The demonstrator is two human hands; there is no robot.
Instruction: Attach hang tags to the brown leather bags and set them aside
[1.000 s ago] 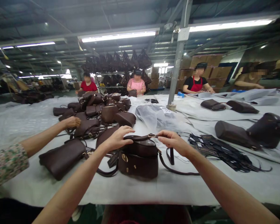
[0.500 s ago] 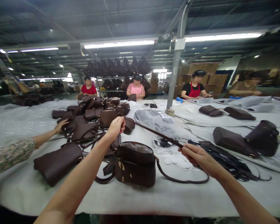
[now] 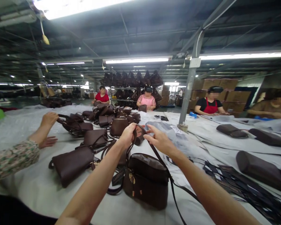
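A small dark brown handbag (image 3: 146, 187) stands upright on the white-covered table, a tassel and gold-coloured zip pulls on its front. Clear plastic shows at its top. Its shoulder strap (image 3: 157, 155) rises from the right side and is looped up above the bag. My left hand (image 3: 127, 136) is closed around the looped strap. At the strap's right side is my right hand (image 3: 160, 140), thumb and fingers apart; the thumb tip lies at the strap, and I cannot tell how firmly it touches. A dark tag (image 3: 118, 178) lies against the bag's left side.
Another brown bag (image 3: 72, 164) lies left, before a heap of bags (image 3: 105, 109). A co-worker's hand (image 3: 49, 120) holds a bag's strap at far left. Dark straps (image 3: 248, 187) lie right, near more bags (image 3: 259, 165). A post (image 3: 188, 93) rises behind. Several people sit across the table.
My right hand has moved in from the right towards my left hand, and the strap stretched between them is now looped. The co-worker's hand has lifted a bag by its strap. The view has shifted.
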